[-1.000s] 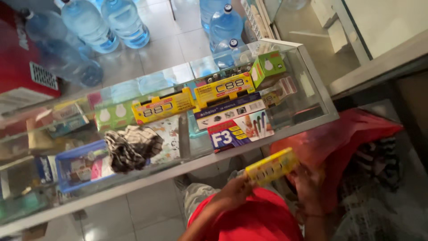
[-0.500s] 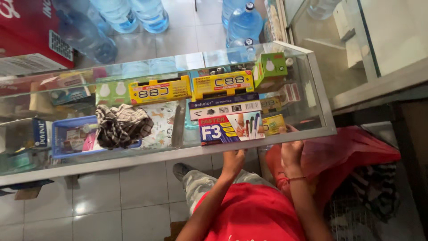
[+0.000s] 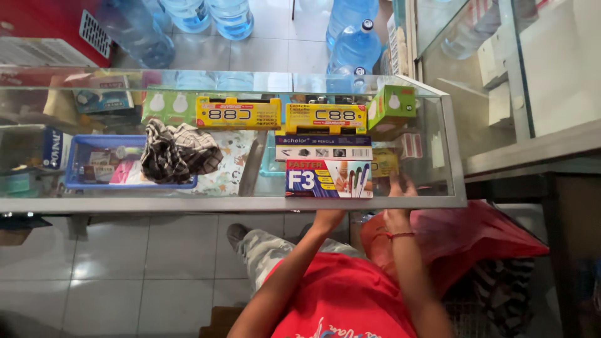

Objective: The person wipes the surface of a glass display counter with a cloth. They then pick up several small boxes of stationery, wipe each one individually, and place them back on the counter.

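Head view: the yellow box [image 3: 384, 164], held above the red bag [image 3: 482, 235] a second ago, now lies inside the glass case [image 3: 452, 150], beside the pen box [image 3: 328, 178]. Right hand [image 3: 400, 188] rests on it, grip hidden; left hand [image 3: 328, 216] under the rim, unreadable

A single head-worn camera looks steeply down from close above the person's red-shirted torso, facing forward over the glass-topped display desk [image 3: 250, 203] to the tiled floor [image 3: 263, 50] beyond.
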